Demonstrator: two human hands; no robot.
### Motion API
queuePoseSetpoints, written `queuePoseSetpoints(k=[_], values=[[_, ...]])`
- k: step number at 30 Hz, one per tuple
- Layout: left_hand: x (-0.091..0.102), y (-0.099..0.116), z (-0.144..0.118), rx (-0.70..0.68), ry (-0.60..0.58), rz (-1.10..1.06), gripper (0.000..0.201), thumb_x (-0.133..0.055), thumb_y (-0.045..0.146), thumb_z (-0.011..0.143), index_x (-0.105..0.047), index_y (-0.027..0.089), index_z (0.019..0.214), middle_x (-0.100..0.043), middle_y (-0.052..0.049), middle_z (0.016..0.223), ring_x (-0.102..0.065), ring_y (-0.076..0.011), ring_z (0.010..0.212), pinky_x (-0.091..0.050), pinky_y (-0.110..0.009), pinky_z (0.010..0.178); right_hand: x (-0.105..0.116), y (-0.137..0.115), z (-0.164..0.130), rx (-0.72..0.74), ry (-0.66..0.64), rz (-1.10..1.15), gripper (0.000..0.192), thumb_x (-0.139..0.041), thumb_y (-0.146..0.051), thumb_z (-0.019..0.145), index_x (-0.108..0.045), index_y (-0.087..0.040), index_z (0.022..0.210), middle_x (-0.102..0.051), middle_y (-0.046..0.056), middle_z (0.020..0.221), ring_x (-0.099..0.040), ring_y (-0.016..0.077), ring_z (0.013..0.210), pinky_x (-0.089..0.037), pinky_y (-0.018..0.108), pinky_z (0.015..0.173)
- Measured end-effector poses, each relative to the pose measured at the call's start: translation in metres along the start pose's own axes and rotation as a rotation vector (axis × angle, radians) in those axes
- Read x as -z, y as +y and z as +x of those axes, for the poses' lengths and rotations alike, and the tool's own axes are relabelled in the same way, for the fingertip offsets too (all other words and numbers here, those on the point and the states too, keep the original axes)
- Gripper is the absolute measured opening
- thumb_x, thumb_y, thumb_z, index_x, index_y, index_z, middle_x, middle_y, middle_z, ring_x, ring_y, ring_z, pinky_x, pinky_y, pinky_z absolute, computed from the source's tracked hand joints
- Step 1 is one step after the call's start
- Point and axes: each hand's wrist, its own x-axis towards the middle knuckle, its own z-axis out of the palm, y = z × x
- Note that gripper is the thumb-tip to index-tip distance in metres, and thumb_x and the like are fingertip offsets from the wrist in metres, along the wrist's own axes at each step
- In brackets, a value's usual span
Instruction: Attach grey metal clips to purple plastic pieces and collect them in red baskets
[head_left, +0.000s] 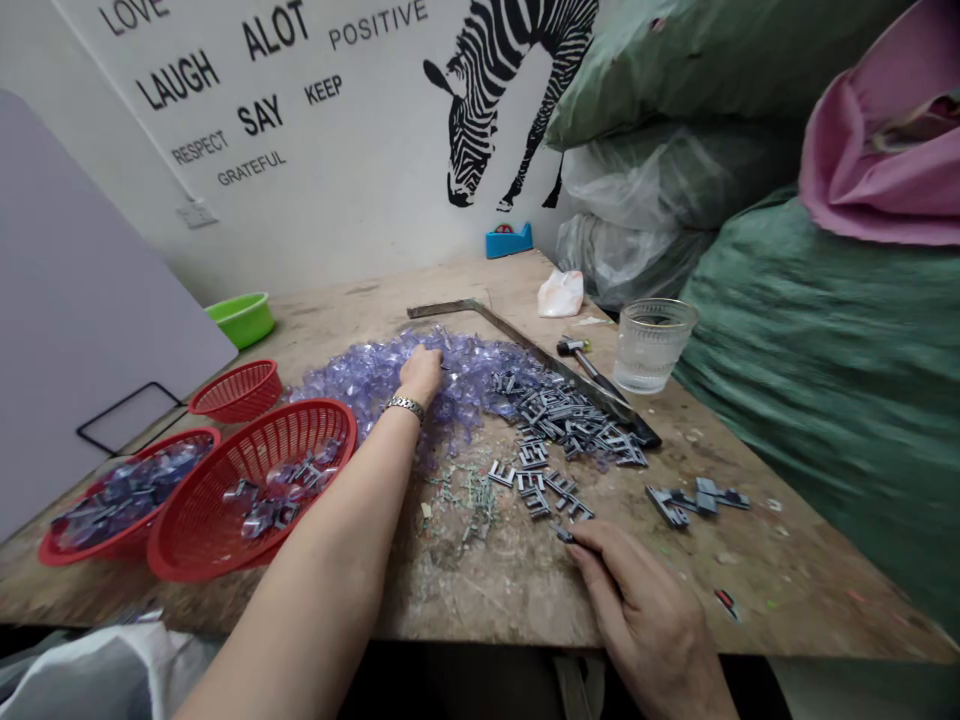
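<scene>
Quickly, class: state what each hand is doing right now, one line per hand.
Left hand: closed loosely, reaching into the pile of clear plastic pieces; grip contents cannot be told.
Right hand: resting on table, fingertips on a small grey clip.

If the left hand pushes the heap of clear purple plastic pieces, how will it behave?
The purple plastic pieces look thin and loose, so they probably slide and scatter, not move together. They seem light. The left hand rests on the heap; glossy surfaces may be slippery.
</scene>
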Motion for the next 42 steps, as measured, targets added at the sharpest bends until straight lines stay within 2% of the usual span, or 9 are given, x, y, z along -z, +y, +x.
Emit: queuePoseSetpoints(k=[12, 20, 27, 33, 42], values=[[-0.004, 0.000, -0.010, -0.006, 0.024, 0.026, 0.032, -0.041, 0.018, 0.089, -0.066, 0.020, 0.108, -0.060, -0.012, 0.114, -0.061, -0.0215, 0.102, -0.047, -0.028, 0.082, -0.001, -0.001, -0.001, 0.009, 0.004, -0.023, 0.014, -0.046, -0.025, 0.094, -0.059, -0.022, 0.097, -0.072, 0.003, 0.089, -0.070, 0.0182, 0.081, -0.055, 0.028, 0.070], [0.003, 0.006, -0.008, 0.004, -0.055, 0.020, 0.034, -0.042, 0.011, 0.084, -0.070, 0.012, 0.104, -0.063, -0.019, 0.115, -0.062, -0.0247, 0.109, -0.049, -0.030, 0.088, -0.002, -0.001, -0.001, 0.007, 0.013, -0.015, 0.015, -0.047, -0.023, 0.093, -0.061, -0.021, 0.096, -0.072, 0.004, 0.089, -0.070, 0.0185, 0.080, -0.055, 0.029, 0.069], [0.003, 0.010, -0.006, 0.033, -0.136, 0.019, 0.036, -0.043, 0.012, 0.084, -0.069, 0.010, 0.109, -0.065, -0.022, 0.116, -0.062, -0.0264, 0.113, -0.049, -0.031, 0.090, -0.001, -0.004, 0.000, 0.015, 0.001, -0.042, 0.014, -0.047, -0.021, 0.094, -0.060, -0.020, 0.096, -0.071, 0.004, 0.088, -0.070, 0.0178, 0.081, -0.054, 0.028, 0.069], [0.004, 0.011, -0.001, 0.029, -0.199, 0.017, 0.034, -0.046, 0.010, 0.081, -0.071, 0.010, 0.105, -0.067, -0.022, 0.113, -0.062, -0.0271, 0.113, -0.049, -0.030, 0.089, -0.001, -0.003, -0.001, 0.016, -0.008, -0.030, 0.013, -0.047, -0.020, 0.094, -0.060, -0.020, 0.097, -0.071, 0.004, 0.089, -0.069, 0.0178, 0.080, -0.053, 0.028, 0.069], [0.000, 0.011, -0.006, -0.015, -0.161, -0.041, 0.033, -0.048, 0.007, 0.075, -0.073, 0.012, 0.095, -0.070, -0.020, 0.106, -0.065, -0.0251, 0.105, -0.048, -0.026, 0.083, -0.001, -0.004, -0.002, -0.011, -0.025, -0.017, 0.013, -0.048, -0.019, 0.093, -0.060, -0.020, 0.097, -0.070, 0.005, 0.089, -0.068, 0.0180, 0.081, -0.052, 0.028, 0.070]])
